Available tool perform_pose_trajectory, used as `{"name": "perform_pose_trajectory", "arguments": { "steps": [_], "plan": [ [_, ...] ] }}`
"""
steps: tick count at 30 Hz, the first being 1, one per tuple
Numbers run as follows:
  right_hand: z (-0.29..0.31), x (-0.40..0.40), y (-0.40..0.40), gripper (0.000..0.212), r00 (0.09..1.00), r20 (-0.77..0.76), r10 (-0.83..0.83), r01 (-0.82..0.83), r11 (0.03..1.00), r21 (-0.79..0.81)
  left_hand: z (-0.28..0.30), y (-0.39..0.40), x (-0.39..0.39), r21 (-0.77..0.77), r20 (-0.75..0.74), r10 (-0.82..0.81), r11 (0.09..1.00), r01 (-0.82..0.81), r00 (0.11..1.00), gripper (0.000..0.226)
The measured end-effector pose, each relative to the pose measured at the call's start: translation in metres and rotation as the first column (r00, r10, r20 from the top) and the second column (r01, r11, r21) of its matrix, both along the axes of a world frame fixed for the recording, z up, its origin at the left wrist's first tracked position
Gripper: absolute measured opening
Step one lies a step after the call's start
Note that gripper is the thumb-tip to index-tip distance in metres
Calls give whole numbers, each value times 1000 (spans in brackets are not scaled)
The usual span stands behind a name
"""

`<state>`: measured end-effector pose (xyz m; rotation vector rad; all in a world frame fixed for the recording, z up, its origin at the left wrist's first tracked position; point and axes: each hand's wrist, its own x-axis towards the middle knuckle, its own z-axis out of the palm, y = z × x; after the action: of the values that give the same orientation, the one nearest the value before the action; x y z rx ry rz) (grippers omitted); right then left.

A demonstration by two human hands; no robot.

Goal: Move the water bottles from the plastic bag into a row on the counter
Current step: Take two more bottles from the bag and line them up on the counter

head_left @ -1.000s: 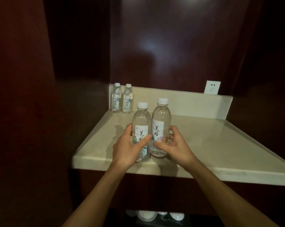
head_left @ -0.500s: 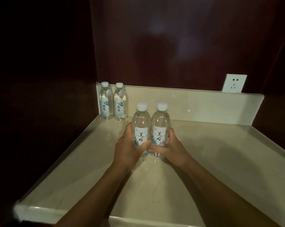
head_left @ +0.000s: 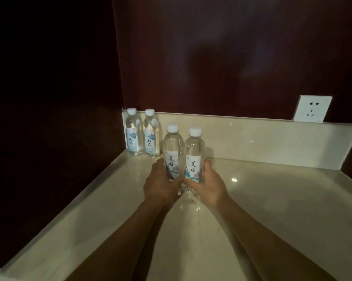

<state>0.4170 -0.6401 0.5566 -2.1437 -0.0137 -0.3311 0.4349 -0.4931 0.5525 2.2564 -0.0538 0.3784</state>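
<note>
Two clear water bottles with white caps stand side by side in the middle of the cream counter (head_left: 272, 199). My left hand (head_left: 161, 183) grips the left bottle (head_left: 173, 147) low on its body. My right hand (head_left: 207, 185) grips the right bottle (head_left: 194, 151) the same way. Both bottles are upright and touch each other. Two more bottles (head_left: 133, 132) (head_left: 150, 134) stand together in the far left corner against the backsplash. No plastic bag is in view.
A low cream backsplash (head_left: 262, 142) runs along the back of the counter. Dark red wood panels (head_left: 211, 57) close the back and left sides. A white wall socket (head_left: 311, 108) sits above the backsplash at the right.
Both hands have carried the two bottles farther back over the counter, closer to the pair in the corner. The camera has moved in and looks down more steeply.
</note>
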Motion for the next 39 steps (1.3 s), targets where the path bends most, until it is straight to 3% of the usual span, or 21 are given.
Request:
{"name": "perform_pose_trajectory", "arguments": {
  "steps": [2, 5, 8, 12, 16, 23, 27, 33, 39],
  "plan": [
    [-7, 7, -5, 66, 1000, 9, -10, 10, 1000, 29, -2, 1, 10, 62, -10, -1, 998, 2, 1000, 56],
    [-8, 20, -8, 68, 999, 21, -45, 45, 998, 32, -3, 4, 28, 26, -17, -13, 1000, 14, 1000, 53],
    [-4, 37, -6, 69, 995, 35, -89, 90, 996, -21, -2, 4, 46, 34, 6, -5, 999, 4, 1000, 53],
    [-5, 66, 2, 54, 983, 16, -181, 182, 980, -79, -2, 0, 68, 40, 19, 65, 997, -65, 998, 60],
    [-5, 92, 6, 57, 970, 2, -245, 243, 961, -132, -4, -6, 91, 56, 30, 63, 996, -65, 998, 64],
    [-6, 122, 12, 57, 955, -37, -294, 285, 946, -157, -4, -14, 112, 9, 70, 72, 997, -72, 995, 51],
    [-7, 131, 14, 60, 949, 2, -316, 306, 916, -259, -2, -16, 117, 7, 52, 90, 996, -90, 995, 49],
    [-11, 132, 20, 46, 928, 23, -371, 370, 915, -162, 0, -15, 124, 25, 24, 101, 995, -102, 995, 48],
    [-17, 138, 21, 37, 924, 84, -373, 382, 909, -165, -1, -16, 127, 45, 30, 106, 993, -107, 994, 47]
  ]
}}
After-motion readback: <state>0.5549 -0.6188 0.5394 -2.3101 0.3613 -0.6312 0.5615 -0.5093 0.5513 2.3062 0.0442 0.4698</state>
